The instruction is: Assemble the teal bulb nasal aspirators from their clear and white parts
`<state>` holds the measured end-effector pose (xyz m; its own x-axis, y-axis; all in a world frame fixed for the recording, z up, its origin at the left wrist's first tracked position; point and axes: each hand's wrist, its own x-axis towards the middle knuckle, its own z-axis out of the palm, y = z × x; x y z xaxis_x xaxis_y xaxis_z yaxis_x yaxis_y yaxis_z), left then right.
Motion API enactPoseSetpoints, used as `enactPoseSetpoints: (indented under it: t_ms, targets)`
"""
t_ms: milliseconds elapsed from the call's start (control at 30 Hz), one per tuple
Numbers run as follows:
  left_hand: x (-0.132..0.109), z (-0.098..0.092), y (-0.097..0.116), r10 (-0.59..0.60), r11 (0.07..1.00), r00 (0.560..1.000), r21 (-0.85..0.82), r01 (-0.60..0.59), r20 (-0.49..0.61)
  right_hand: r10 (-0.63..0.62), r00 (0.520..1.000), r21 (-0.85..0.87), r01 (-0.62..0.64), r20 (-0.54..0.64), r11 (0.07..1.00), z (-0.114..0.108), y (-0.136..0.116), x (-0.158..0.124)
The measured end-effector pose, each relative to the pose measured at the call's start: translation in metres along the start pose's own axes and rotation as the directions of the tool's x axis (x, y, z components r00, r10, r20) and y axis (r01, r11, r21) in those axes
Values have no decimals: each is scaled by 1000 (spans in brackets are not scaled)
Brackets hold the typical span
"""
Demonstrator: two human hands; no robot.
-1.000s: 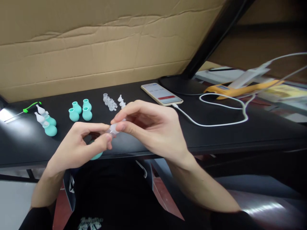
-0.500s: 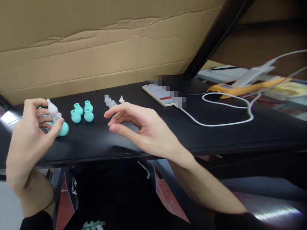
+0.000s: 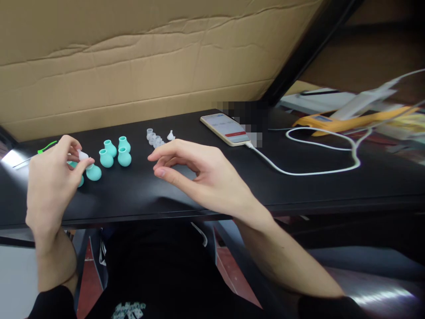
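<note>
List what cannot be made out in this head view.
- Left hand grip on the assembled teal bulb: fingers cover the tip.
- Second bulb behind that hand: mostly hidden.
- Phone screen text: too small; pixelated patch beside it.
- Clear caps: count too small to tell.
- Green-handled tool: partly behind the hand.

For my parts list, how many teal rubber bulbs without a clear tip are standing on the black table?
3, grouped right of the left hand: one at the front left, one behind it, one front right, with perhaps a fourth bulb hidden behind it. Bulbs at the hand carry tips.
</note>
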<state>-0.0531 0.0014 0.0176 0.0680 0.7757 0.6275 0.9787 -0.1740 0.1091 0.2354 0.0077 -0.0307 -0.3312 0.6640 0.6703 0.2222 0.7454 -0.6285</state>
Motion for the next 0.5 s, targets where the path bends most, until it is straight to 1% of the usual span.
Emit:
enactPoseSetpoints:
  t_ms: [100,200,300,500]
  targets:
    - [1,2,0,-6,996,998,91,12,-69,-8,1000,-14,8,3,1000,0,1,-1]
    - [3,5,-4,-1,984,995,179,20,-104,-13,1000,-28,13,9,1000,0,2,-2]
    - [5,9,-10,6,982,996,190,11,-92,-12,1000,-38,13,20,999,-1,2,-2]
    - [7,11,-12,18,985,992,172,4,-128,6,999,-50,-4,34,999,-1,0,-1]
